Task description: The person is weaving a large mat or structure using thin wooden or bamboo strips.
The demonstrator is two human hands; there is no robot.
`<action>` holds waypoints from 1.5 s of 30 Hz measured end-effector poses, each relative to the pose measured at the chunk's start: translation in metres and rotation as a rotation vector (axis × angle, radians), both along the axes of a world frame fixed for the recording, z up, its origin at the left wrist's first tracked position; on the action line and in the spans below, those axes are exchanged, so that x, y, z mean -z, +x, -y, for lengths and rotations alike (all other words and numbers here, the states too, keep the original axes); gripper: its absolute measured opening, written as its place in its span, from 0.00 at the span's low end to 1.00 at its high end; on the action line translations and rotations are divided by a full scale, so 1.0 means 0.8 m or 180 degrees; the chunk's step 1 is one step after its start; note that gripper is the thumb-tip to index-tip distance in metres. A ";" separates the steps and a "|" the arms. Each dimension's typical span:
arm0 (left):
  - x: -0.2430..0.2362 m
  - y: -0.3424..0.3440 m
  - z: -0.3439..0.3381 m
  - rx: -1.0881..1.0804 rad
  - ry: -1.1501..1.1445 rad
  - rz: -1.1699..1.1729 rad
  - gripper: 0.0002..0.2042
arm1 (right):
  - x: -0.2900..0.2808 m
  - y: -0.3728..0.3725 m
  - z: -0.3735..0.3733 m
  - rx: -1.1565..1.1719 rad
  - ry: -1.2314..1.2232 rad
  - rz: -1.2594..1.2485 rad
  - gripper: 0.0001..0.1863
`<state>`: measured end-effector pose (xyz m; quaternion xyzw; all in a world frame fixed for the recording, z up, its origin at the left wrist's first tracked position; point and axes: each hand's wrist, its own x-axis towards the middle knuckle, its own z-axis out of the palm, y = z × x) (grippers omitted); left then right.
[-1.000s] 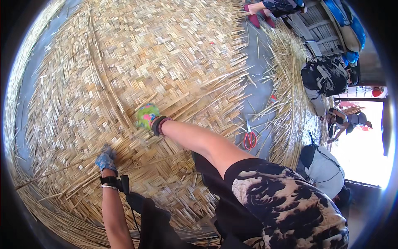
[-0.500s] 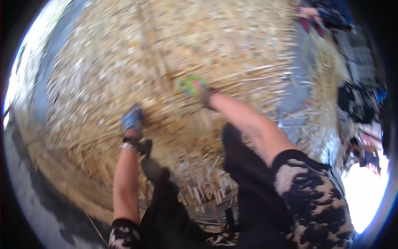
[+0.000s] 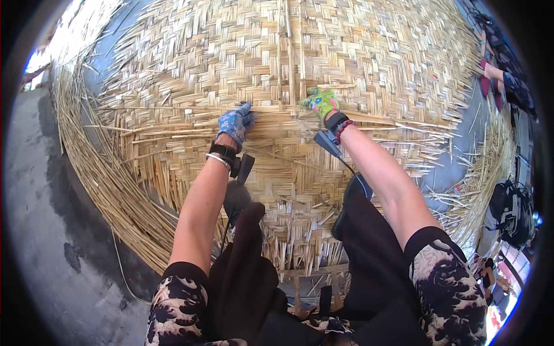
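At the right edge, a soft black bag-like bundle with pale patches (image 3: pixel 511 213), contents hidden. Spread wide over the grey floor (image 3: pixel 32 184), beneath both hands, a large straw-coloured mat of flat split stems (image 3: pixel 381 63), plaited in a blocky zigzag, glossy in places, with ragged ends fringing the sides. Running away from the body down the middle of the mat, long narrow tan strips (image 3: pixel 289 46), nearly parallel. Crosswise near the hands, a band of thin, uneven pale strips (image 3: pixel 184 131), some lying loose over the weave. On the left part of this band, the left hand in a blue flower-patterned glove (image 3: pixel 235 123), fingers partly curled; cannot tell if gripping or only pressing. Further right, apart from it, the right hand in a bright green flower-patterned glove (image 3: pixel 323 102), fingers low against the weave, pointing leftward; cannot tell if holding anything. Around the left rim, a thick sweep of long slender stems (image 3: pixel 107 184); opposite, a looser heap of stalks (image 3: pixel 490 155). At lower left, a thin pale cord (image 3: pixel 120 265), loosely curved.
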<state>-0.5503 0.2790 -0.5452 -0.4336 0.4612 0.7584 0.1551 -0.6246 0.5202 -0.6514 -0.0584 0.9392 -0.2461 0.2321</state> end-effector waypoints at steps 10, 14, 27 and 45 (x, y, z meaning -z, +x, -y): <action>-0.054 0.111 0.085 0.0638 -0.2077 -0.0834 0.05 | -0.004 0.027 -0.031 -0.0399 -0.0737 -0.0671 0.21; -0.052 0.273 0.164 -0.0408 -0.1952 -0.0353 0.06 | -0.045 0.020 -0.031 -0.0207 -0.0887 -0.1066 0.22; -0.002 0.582 0.208 0.1209 -0.4330 0.1869 0.14 | -0.170 0.184 -0.132 0.0489 -0.1350 0.0431 0.11; -0.279 0.420 0.109 -0.0692 -0.0959 -0.1341 0.16 | -0.412 0.231 0.075 -0.1199 -0.2433 0.2391 0.25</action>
